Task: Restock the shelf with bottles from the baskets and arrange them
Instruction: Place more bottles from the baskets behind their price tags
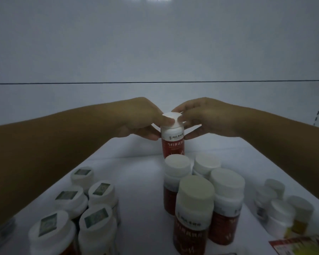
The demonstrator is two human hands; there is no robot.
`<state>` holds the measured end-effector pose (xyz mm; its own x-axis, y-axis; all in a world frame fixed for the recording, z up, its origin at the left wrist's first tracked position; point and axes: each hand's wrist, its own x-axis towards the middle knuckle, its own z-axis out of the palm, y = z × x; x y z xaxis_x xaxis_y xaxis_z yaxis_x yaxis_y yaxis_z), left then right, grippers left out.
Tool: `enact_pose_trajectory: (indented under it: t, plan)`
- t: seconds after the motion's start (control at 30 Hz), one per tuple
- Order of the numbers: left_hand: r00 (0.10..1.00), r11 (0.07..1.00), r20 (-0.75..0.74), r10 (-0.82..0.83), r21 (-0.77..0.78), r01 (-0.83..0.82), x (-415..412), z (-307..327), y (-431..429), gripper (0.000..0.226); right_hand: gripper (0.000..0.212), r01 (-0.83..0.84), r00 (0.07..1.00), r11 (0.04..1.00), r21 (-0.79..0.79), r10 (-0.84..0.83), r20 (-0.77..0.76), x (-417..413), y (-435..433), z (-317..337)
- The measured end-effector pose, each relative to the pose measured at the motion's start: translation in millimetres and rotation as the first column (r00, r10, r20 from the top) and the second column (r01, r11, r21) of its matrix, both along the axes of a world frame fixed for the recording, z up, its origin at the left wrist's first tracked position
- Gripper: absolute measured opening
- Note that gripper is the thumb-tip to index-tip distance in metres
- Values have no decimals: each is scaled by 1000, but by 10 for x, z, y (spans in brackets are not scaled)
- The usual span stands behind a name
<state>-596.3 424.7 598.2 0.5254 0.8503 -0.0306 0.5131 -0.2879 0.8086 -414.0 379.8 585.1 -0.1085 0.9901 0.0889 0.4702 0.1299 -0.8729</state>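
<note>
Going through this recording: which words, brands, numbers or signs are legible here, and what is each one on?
"当归黄芪": red label of the held bottle; further characters curve out of view.
Brand line on its white band: too blurred to read.
Front red bottle: similar print, too dim to read.
Cap stickers on the left bottles: unreadable.
Yellow-labelled bottles and red card at right: blurred.

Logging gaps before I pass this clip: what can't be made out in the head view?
- Base of the held bottle: hidden behind the white cap in front of it.
- Fingertips of the left hand and right hand: partly behind the held bottle.
- Right bottle cluster: blurred, labels unreadable.
- Cap stickers: print too dim and small.
- Red-and-yellow box: cut off by the bottom edge.
- Baskets: out of frame.
</note>
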Motion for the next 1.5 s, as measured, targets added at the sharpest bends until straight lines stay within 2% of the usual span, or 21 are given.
enact_pose_trajectory:
  t: [0.13, 0.27, 0.37, 0.43, 0.5, 0.53, 0.57, 0.63, 0.67, 0.73, 0.8, 0.9, 1.03, 1.1, 1.17, 1.23, 1.33, 1.5]
  plan:
    - [997, 996, -76, -34, -82, 28, 36, -166, 60, 33, 28, -57, 992, 997, -55, 63, 113, 52, 1, -191]
    - [983, 989, -162, -90, -135, 68, 53, -299, 94, 36, 27, -74, 991, 990, -118, 86, 101, 86, 5, -327]
    - [962, 982, -235, -141, -158, 105, 59, -360, 54, 31, 28, -70, 970, 986, -153, 103, 220, 89, -29, -376]
    - [956, 987, -264, -130, -125, 99, 60, -342, 1, 34, 28, -46, 961, 988, -149, 84, 264, 84, -71, -358]
    - [957, 998, -286, -49, 16, 55, 64, -272, -73, 45, 34, 16, 954, 997, -78, 8, 301, 82, -120, -306]
    - [955, 992, -296, 1, 118, 36, 63, -223, -126, 51, 39, 59, 924, 998, 7, -57, 378, 91, -152, -277]
    - [946, 973, -323, 39, 228, 38, 57, -168, -195, 57, 46, 93, 856, 989, 117, -140, 497, 118, -189, -244]
    - [877, 883, -469, 107, 451, 133, 40, -69, -365, 68, 58, 83, 629, 947, 310, -291, 721, 224, -298, -181]
    - [821, 821, -549, 157, 534, 200, 35, -32, -464, 71, 62, 61, 536, 936, 345, -323, 780, 292, -379, -157]
    - [722, 744, -649, 242, 601, 292, 55, 8, -669, 73, 66, 41, 454, 939, 342, -322, 831, 441, -575, -131]
    - [695, 753, -666, 270, 596, 279, 131, 14, -901, 72, 67, 24, 466, 937, 350, -320, 825, 567, -816, -154]
    - [756, 768, -598, 266, 605, 208, 290, -67, -1340, 68, 67, -52, 494, 915, 399, -324, 807, 706, -1302, -265]
    - [916, 698, -318, 246, 714, 60, 457, -380, -2048, 55, 63, -130, 628, 860, 494, -314, 712, 859, -2030, -521]
    - [963, 716, -209, 170, 697, 25, 523, -674, -2447, 48, 57, -182, 710, 815, 550, -278, 647, 875, -2408, -760]
    - [964, 754, -250, 84, 649, 103, 571, -1058, -2779, 49, 48, -262, 767, 759, 596, -211, 606, 891, -2807, -1076]
    - [934, 792, -353, 57, 585, 173, 598, -1449, -2960, 44, 38, -351, 749, 743, 571, -144, 647, 949, -3120, -1449]
    - [949, 914, -309, 57, 398, 75, 646, -1997, -3001, 31, 30, -348, 708, 838, 420, -58, 704, 1136, -3284, -2036]
    - [957, 984, -272, 97, 172, -50, 716, -2815, -2904, 31, 24, -15, 878, 976, 215, -90, 470, 1456, -3123, -2862]
